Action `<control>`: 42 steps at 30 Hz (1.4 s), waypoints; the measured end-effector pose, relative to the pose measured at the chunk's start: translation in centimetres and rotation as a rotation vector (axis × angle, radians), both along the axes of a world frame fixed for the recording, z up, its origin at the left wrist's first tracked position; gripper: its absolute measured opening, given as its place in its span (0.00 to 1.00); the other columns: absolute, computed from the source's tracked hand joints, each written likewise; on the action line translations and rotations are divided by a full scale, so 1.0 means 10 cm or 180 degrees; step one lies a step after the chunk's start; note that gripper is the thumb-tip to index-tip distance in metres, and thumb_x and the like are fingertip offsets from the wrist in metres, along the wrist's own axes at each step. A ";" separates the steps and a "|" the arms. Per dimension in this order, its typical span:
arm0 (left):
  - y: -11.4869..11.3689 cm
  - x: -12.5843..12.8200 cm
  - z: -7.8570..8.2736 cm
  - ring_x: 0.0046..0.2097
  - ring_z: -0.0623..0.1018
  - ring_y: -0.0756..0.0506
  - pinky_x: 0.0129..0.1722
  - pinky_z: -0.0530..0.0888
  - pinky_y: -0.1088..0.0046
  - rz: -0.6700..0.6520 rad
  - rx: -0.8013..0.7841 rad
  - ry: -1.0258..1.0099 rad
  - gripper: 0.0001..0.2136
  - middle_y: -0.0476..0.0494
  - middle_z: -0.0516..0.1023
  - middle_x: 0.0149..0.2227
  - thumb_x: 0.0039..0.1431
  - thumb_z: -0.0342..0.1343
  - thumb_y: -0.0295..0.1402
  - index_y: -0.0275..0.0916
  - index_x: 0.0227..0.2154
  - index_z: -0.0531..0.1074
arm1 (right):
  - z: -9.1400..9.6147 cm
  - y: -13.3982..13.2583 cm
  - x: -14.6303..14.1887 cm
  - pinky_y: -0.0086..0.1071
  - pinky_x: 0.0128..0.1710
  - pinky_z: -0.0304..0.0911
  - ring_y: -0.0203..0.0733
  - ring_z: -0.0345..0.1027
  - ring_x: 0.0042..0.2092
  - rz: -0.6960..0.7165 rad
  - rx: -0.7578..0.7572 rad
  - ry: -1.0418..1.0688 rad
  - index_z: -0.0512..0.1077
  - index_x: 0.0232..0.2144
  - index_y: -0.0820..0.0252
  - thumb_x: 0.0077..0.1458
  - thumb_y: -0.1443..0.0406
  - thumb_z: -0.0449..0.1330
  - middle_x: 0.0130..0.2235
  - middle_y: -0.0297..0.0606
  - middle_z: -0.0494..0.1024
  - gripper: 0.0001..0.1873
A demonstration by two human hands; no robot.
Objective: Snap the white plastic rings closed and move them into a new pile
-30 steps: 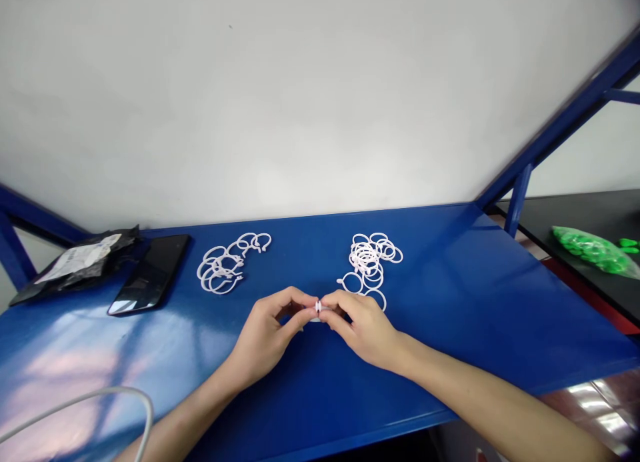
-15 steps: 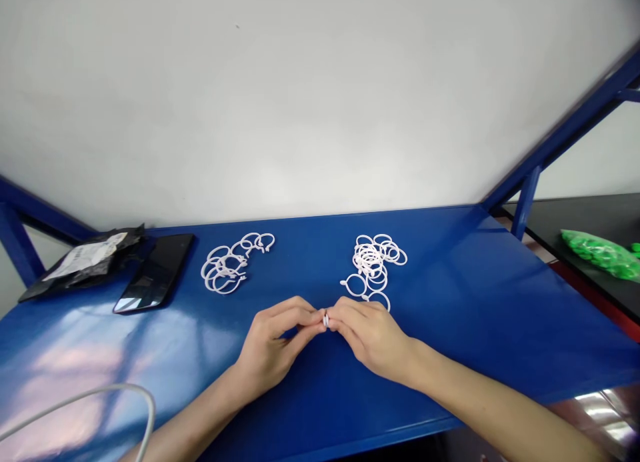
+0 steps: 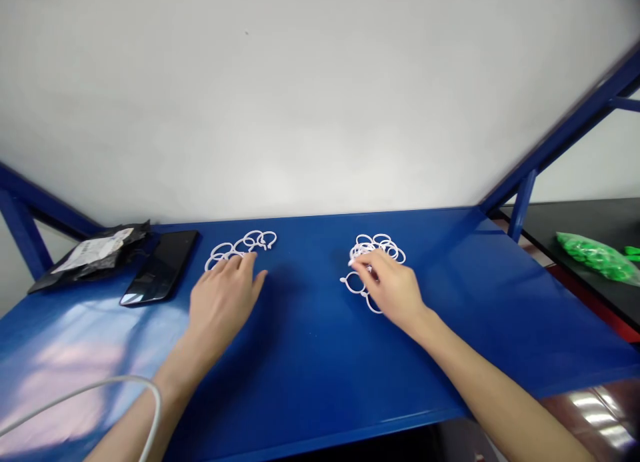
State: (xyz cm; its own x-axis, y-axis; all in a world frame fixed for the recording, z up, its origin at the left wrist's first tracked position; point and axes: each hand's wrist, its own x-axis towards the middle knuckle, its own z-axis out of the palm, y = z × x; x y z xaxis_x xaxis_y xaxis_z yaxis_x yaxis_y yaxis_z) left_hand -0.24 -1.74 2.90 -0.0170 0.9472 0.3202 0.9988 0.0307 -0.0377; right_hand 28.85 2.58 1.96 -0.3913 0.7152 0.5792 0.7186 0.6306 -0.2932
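Two piles of white plastic rings lie on the blue table [image 3: 310, 342]. My left hand [image 3: 223, 295] rests palm down over the left pile of rings [image 3: 255, 239], fingers stretched out and covering its near part. Whether a ring lies under the palm is hidden. My right hand [image 3: 393, 285] reaches into the right pile of rings [image 3: 383, 245]. Its thumb and fingertips are pinched together on a white ring at the pile's left edge. The hands are well apart.
A black phone [image 3: 160, 267] and a black packet with a white label [image 3: 93, 255] lie at the table's far left. A white cable [image 3: 75, 395] curves across the near left corner. A blue frame post [image 3: 520, 202] rises at the right, with a green bag [image 3: 595, 255] on the dark bench beyond.
The hands were together at the table's middle, pinching one ring between them. They have parted: the left went to the left pile, the right to the right pile.
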 end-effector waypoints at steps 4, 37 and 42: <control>0.03 -0.17 0.03 0.36 0.83 0.29 0.34 0.74 0.57 0.0337 -0.0588 0.0227 0.14 0.30 0.83 0.37 0.66 0.47 0.35 0.36 0.45 0.75 | 0.05 0.18 0.18 0.31 0.23 0.61 0.37 0.73 0.28 -0.0870 -0.0215 -0.0471 0.76 0.42 0.59 0.72 0.57 0.51 0.44 0.41 0.78 0.17; -0.29 0.60 -0.13 0.36 0.82 0.51 0.37 0.77 0.79 -0.2120 0.0091 -0.3242 0.05 0.49 0.82 0.35 0.64 0.60 0.23 0.40 0.36 0.77 | -0.12 -0.40 -0.28 0.29 0.30 0.64 0.36 0.70 0.30 0.1252 -0.0636 0.0155 0.70 0.38 0.59 0.75 0.63 0.47 0.33 0.36 0.76 0.15; -0.33 0.63 -0.17 0.33 0.82 0.52 0.36 0.78 0.82 -0.2333 0.0400 -0.3089 0.06 0.49 0.82 0.34 0.62 0.61 0.22 0.39 0.37 0.77 | -0.11 -0.44 -0.27 0.28 0.25 0.59 0.34 0.66 0.26 0.1201 -0.0361 -0.0140 0.69 0.36 0.59 0.75 0.64 0.43 0.30 0.34 0.73 0.18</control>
State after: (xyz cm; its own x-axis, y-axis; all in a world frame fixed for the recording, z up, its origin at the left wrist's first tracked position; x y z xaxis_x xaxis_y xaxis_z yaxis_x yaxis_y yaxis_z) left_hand 6.06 -5.01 1.17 0.2249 0.7962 0.5616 0.3929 -0.6016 0.6955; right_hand 26.18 -1.84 0.89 -0.6616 0.5748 0.4815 0.4559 0.8182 -0.3503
